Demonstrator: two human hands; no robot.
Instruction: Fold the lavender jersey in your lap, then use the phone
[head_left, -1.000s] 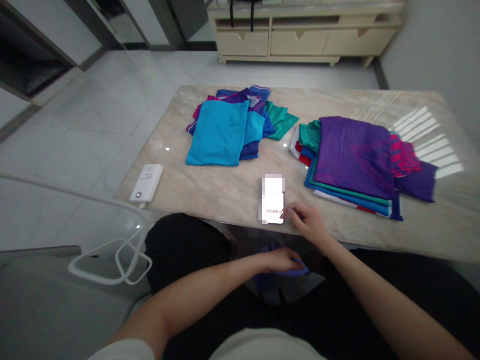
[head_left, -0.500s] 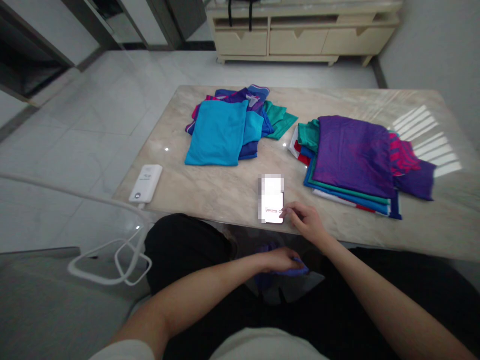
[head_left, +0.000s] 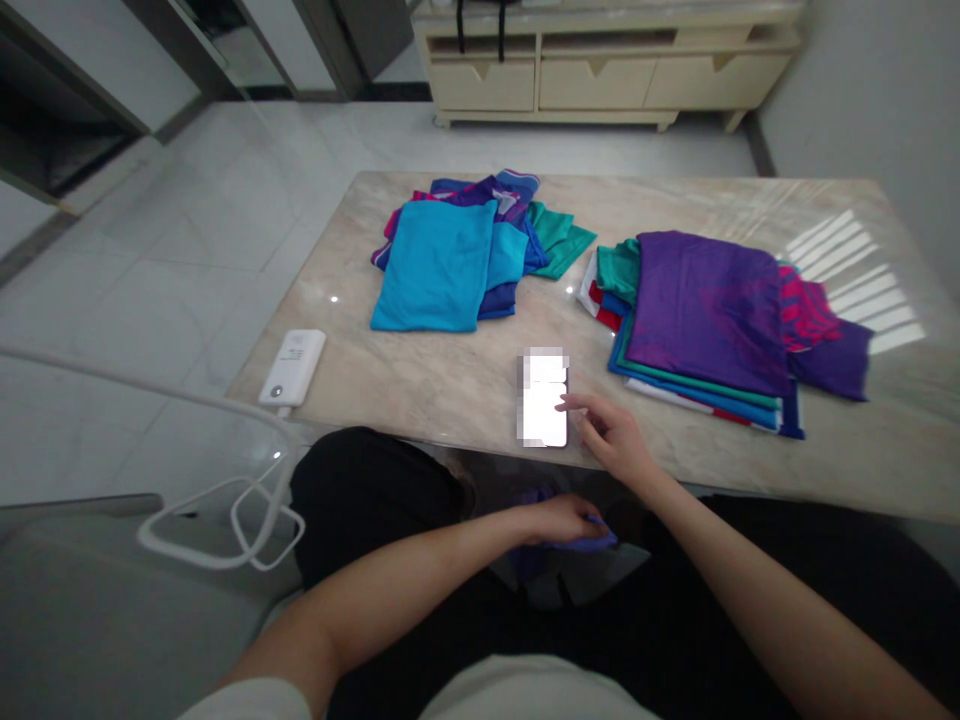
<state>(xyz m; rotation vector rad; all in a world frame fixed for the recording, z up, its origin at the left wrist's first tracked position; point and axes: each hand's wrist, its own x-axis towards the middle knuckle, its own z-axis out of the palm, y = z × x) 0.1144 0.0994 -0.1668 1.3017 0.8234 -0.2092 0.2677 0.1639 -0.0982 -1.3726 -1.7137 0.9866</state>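
Since the phone [head_left: 544, 400] lies just left of the right hand [head_left: 609, 435], long axis running away from the body, that's the nearer hand: open, right by the phone's edge, contact unclear. Left hand [head_left: 562, 520] sits lower, below the worktop [head_left: 420, 385] edge, closed on a purple cloth [head_left: 600, 537]. Hands well apart, folded clothes [head_left: 705, 315] ahead and to the right.

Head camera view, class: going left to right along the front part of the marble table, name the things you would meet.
White power bank → smartphone → purple-topped stack of folded clothes
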